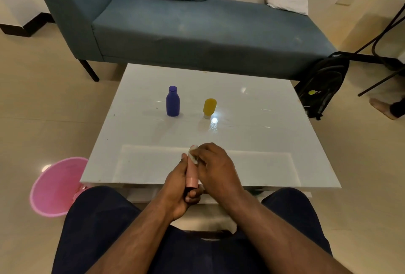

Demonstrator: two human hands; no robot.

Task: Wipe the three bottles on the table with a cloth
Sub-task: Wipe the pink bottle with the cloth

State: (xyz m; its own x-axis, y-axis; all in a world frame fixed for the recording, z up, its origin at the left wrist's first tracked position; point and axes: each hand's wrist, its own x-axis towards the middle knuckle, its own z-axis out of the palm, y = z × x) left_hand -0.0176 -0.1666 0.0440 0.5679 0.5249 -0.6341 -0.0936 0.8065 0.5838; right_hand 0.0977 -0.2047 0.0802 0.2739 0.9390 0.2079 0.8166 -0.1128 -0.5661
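**Small pink bottle in hand, two more standing on the table**

Watching this from my end: the left hand [177,188] has its fingers curled round a slim pink bottle [192,175], held just above the near edge of the table [263,142], tilted with its top pointing away from the person. The right hand [213,168] pinches a small whitish cloth [193,155] against the bottle's upper end. So neither hand is open; each has something in it.

My guess on handling: the pink one looks like light, stiff plastic, smooth enough to slip, so gripping it low around the cap end and wiping the free part seems sensible. It's narrow, pale pink, with a band near the bottom where the fingers sit.

The other two wait further back, well apart from the hands. The blue bottle [173,101] stands upright toward the far left part of the table, matte, with a rounded shoulder. The yellow bottle [209,107] sits to its right, resting on its pale cap, squat and probably squeezable, so I'd grab it gently round the middle. Both look easy to topple.
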